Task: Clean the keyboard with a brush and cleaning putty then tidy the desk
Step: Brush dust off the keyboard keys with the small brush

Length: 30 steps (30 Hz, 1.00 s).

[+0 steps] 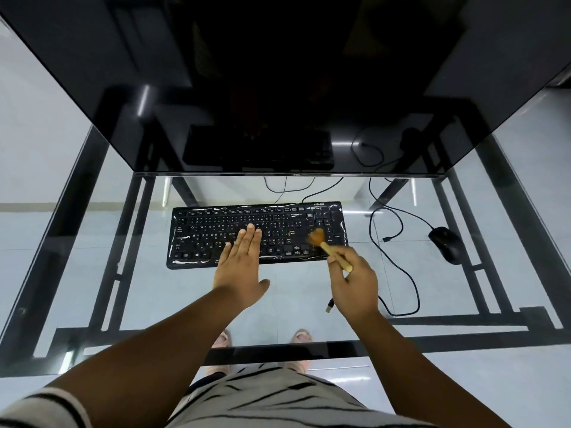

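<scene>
A black keyboard (210, 230) under a clear plastic cover lies on the glass desk (92, 273) below the monitor. My left hand (242, 264) rests flat on the keyboard's middle keys, fingers together and stretched forward. My right hand (352, 281) grips the wooden handle of a small brush (321, 240). Its brown bristles touch the keys at the right end of the keyboard, near the number pad. No cleaning putty shows in this view.
A large dark monitor (278, 88) overhangs the back of the desk. A black mouse (446, 244) sits to the right with its cable (401, 273) looping toward a loose USB plug (329, 305) near my right wrist. The desk's front edge (278, 350) runs near my body.
</scene>
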Tool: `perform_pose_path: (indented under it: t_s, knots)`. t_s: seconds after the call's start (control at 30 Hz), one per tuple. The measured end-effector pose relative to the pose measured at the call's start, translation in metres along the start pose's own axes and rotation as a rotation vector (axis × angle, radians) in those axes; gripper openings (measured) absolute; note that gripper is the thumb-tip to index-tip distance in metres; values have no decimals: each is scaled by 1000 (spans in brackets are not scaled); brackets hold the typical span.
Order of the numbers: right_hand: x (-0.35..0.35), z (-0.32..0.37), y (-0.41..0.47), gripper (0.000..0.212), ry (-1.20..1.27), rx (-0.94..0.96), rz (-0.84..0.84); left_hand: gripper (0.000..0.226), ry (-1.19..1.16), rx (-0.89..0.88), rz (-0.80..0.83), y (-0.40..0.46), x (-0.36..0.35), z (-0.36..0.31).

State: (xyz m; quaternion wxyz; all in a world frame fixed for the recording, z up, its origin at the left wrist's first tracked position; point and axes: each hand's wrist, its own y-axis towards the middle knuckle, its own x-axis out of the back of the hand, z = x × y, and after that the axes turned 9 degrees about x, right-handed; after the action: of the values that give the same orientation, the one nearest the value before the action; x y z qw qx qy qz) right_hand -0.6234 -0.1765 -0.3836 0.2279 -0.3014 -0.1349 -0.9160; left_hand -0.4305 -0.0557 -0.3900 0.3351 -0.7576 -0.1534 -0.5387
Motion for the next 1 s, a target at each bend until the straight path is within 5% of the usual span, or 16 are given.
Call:
perform_pose_path:
  t_s: [0.07,0.2,0.37,0.5,0.63,0.77,0.9,1.0]
  knots:
    - [4,-2,2,15,41,-41,-55,103,6,-9,-8,0,-1,-4]
    - [11,-1,-1,14,160,3,113,106,23,-24,-3,-1,-4,-12]
    - [21,-11,-2,12,125,-70,-79,109,36,-17,-2,0,-8,-20]
    - [25,-9,-5,15,192,-32,103,108,45,-15,-8,1,-10,-21]
    - [28,-11,1,15,166,-54,-76,108,45,5,-6,4,-10,-22]
    - [21,-3,9,21,235,17,137,108,52,13,13,5,-12,-21]
    - [14,-10,17,21,151,-54,-53,107,68,19,9,2,-12,-20]
    - [10,-8,20,21,221,11,103,107,75,20,5,1,-13,-19]
